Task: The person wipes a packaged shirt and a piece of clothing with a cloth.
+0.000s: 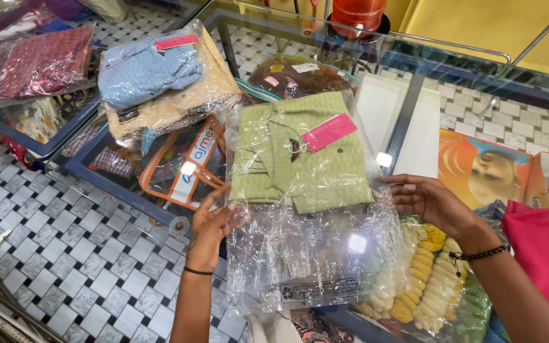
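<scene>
Both forearms reach forward from below, bare to the wrist. The left hand (211,225) is raised with its palm turned inward, fingers spread and slightly curled (a thin dark band circles that wrist). The right hand (430,202) points leftward, fingers extended, a dark beaded band at its wrist.
</scene>
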